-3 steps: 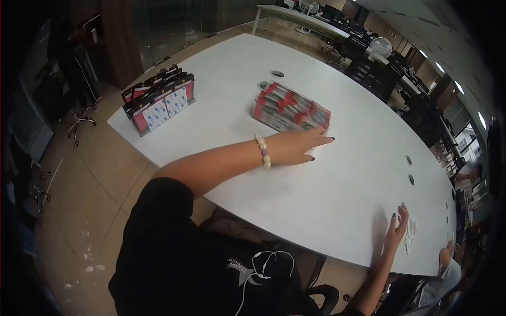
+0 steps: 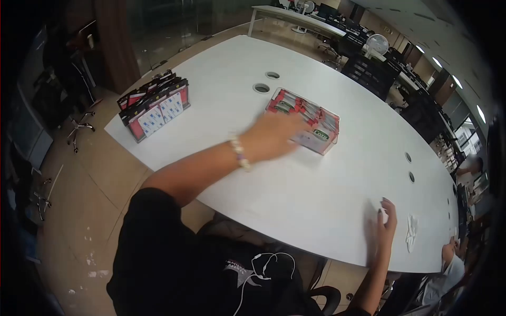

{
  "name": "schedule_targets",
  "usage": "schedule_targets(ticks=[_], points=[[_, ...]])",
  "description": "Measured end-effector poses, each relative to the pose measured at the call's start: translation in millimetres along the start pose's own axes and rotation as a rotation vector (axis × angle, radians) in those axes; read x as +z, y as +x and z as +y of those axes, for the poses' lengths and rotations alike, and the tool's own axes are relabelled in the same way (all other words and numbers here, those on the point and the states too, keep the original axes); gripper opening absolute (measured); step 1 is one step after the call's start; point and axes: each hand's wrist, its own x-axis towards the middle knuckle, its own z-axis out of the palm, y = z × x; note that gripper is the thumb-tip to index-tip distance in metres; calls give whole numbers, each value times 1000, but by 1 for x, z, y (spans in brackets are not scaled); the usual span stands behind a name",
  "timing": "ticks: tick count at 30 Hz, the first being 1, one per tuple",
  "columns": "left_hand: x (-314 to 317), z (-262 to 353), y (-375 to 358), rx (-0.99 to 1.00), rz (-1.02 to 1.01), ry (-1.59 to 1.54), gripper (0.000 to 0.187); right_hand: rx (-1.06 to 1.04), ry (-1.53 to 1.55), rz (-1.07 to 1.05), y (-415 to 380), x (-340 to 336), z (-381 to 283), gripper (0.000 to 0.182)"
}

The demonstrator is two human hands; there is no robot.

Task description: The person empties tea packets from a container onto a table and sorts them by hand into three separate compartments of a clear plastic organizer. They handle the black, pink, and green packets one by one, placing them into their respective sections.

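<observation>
My left hand (image 2: 276,136), smeared by motion, reaches across the near left side of a clear box (image 2: 327,139) filled with red, white and green packets. Its fingers overlap the box front in this view, and a beaded bracelet (image 2: 240,152) circles the wrist. Farther right, my right hand (image 2: 388,217) is near the table's front edge with thumb and fingers curved apart. A white patch shows between them. Beside that hand a crumpled white tissue (image 2: 411,233) lies on the white table (image 2: 316,205).
At the table's left stands a rack of black and red packs (image 2: 155,108) with blue-and-white cards in front. Round cable holes (image 2: 261,88) pierce the tabletop. A person's hand (image 2: 448,252) rests by the far right edge. Office chairs (image 2: 369,76) and a white fan (image 2: 377,43) stand behind.
My left hand has swept left along the box front. The box has shifted right and nearer. My right hand has moved a little left, away from the tissue.
</observation>
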Motion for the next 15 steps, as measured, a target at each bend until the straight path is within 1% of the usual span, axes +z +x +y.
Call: schedule_targets(ticks=[1,2,3,4,5,6,7,8,10,13,15], points=[[-17,-13,-5,-101,66,80,31,-39,-15,-85,7,5,-13,25],[-22,-41,-16,-103,350,243,29,-75,-27,-163,15,12,-23,26],[-13,-57,-30,-310,412,322,32,-168,-130,-256,29,-12,-34,27],[-30,-95,-41,-432,412,492,36,-253,-136,-274,38,10,-43,28],[-50,-109,-49,-657,305,645,38,-322,-132,-263,49,28,-54,30],[-50,-129,-60,-812,259,719,40,-392,-152,-272,62,39,-64,32],[-46,-148,-71,-853,235,766,42,-465,-202,-249,76,48,-73,35],[-40,-156,-76,-843,223,812,42,-539,-253,-226,89,59,-80,38],[-22,-161,-82,-817,230,874,41,-616,-318,-149,110,82,-82,38],[-7,-163,-79,-786,289,920,38,-615,-436,-109,127,112,-80,31],[-5,-162,-75,-811,321,915,37,-518,-414,-69,130,123,-78,28]])
